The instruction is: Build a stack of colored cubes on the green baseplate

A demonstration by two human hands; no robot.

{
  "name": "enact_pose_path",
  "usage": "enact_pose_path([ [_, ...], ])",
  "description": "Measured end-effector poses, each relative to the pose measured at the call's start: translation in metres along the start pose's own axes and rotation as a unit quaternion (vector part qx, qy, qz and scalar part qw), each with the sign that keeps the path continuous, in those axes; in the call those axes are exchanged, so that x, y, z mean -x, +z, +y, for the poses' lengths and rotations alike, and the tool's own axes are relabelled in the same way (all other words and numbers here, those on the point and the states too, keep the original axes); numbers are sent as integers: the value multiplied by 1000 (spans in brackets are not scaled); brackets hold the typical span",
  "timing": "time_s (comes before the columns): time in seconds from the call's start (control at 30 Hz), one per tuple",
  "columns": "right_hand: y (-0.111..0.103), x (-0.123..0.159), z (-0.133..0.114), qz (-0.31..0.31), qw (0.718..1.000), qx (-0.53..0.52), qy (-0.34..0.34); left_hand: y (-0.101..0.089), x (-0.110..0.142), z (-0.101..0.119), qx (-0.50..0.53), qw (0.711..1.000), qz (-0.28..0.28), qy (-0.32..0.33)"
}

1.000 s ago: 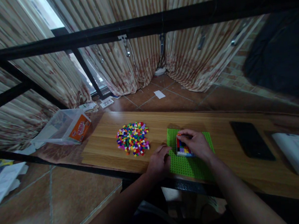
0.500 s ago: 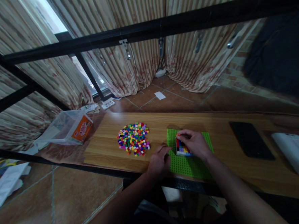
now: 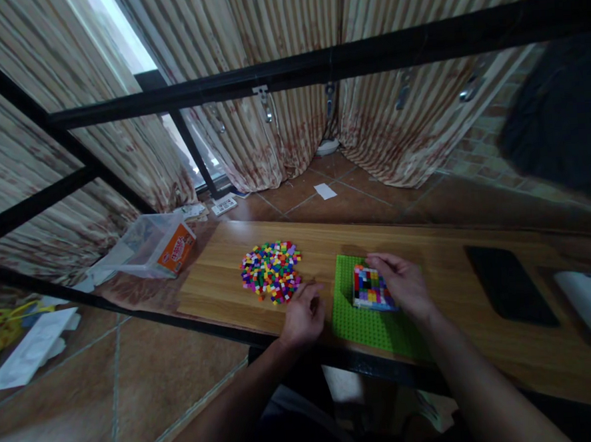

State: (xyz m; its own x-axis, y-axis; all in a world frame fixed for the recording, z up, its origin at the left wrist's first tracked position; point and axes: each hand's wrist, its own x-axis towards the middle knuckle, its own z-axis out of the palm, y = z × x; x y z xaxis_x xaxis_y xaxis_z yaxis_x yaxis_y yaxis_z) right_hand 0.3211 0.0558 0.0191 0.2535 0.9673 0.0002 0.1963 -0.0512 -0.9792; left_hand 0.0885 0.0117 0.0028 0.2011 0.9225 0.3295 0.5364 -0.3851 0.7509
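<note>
The little block of colorful bricks (image 3: pixel 367 287) sits on the green baseplate (image 3: pixel 362 330). The right hand (image 3: pixel 403 282) is at its right side, fingers bent; I can't tell if they grip it. The left hand (image 3: pixel 304 315) is curled beside the brick pile (image 3: pixel 271 270), and I can't tell if it holds anything. A flat black device (image 3: pixel 510 284) lies on the wooden desk (image 3: pixel 213 279).
</note>
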Motion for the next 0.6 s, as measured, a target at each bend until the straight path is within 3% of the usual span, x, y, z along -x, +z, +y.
enact_pose_path([
  [0.23,-2,0,2,26,1000,-7,11,-39,-8,-24,-119,990,65,-42],
  [0.6,-2,1,-3,34,999,1,17,-34,-15,-22,-247,969,2,11],
])
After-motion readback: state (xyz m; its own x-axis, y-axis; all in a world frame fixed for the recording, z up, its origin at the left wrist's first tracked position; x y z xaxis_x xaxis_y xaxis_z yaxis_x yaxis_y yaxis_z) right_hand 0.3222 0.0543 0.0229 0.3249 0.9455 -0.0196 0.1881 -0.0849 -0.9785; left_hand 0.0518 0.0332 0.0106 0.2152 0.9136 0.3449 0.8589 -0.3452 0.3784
